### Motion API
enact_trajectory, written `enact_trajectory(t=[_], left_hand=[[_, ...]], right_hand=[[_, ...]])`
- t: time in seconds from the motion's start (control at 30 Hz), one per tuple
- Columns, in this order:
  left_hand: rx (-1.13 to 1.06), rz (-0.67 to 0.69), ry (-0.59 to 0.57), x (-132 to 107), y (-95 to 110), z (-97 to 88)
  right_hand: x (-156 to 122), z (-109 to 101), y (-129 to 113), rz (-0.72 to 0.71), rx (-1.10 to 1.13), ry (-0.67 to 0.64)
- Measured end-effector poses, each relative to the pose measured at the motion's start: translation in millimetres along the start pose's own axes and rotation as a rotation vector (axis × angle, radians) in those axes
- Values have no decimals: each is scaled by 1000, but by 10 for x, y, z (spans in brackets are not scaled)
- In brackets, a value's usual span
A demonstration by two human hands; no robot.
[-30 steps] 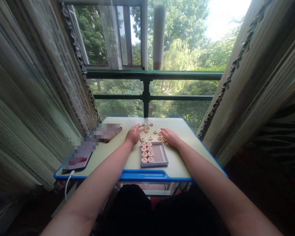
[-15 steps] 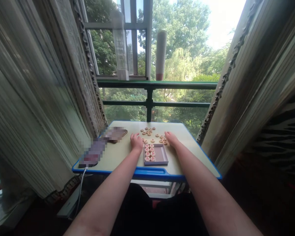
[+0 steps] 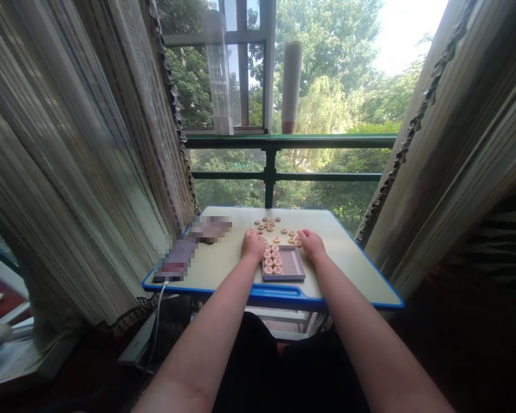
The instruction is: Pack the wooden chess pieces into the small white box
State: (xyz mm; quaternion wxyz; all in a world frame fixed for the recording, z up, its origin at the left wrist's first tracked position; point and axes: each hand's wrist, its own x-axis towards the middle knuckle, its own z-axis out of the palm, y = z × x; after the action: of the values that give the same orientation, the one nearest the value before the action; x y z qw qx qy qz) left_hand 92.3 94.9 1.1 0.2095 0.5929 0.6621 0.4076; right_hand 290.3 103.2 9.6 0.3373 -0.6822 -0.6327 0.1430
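Note:
A shallow purple-grey box (image 3: pixel 290 264) sits near the table's front, with two columns of round Chinese chess pieces (image 3: pixel 277 262) with red characters filling its left side. Its right side shows bare bottom. At the box's back left corner is my left hand (image 3: pixel 253 246), fingers curled in beside some loose pieces; whatever they hold is hidden. My right hand (image 3: pixel 312 244) is closed at the box's back right, close to a loose piece (image 3: pixel 298 244), and its fingertips are partly hidden. More loose chess pieces (image 3: pixel 270 228) lie scattered behind the box.
The cream table (image 3: pixel 348 275) has a raised blue rim. On its left lie two blurred-out flat items (image 3: pixel 176 258), with a white cable (image 3: pixel 158 310) hanging from the nearer one. A green railing (image 3: pixel 327 141) and stacked cups (image 3: pixel 291 86) stand behind, between curtains.
The view has shifted, moving the table rightward in the picture. My left hand has come closer to the box and its fingers have curled in. My right hand stays near the right-hand pieces.

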Motion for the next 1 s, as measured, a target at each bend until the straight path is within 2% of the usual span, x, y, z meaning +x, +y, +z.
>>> enact_trajectory(t=[0.37,0.6,0.83,1.0], left_hand=[[-17,-3,69,66,13,29],[-196,-180,165,135,-85,60],[-133,-124,38,179,-190,63],[15,-109,-14,354,-194,-42]], right_hand=[[28,80,23,-28,-45,-17],[41,110,36,-59,-62,-14],[45,123,53,-79,-80,-12],[63,129,30,-81,-84,-17]])
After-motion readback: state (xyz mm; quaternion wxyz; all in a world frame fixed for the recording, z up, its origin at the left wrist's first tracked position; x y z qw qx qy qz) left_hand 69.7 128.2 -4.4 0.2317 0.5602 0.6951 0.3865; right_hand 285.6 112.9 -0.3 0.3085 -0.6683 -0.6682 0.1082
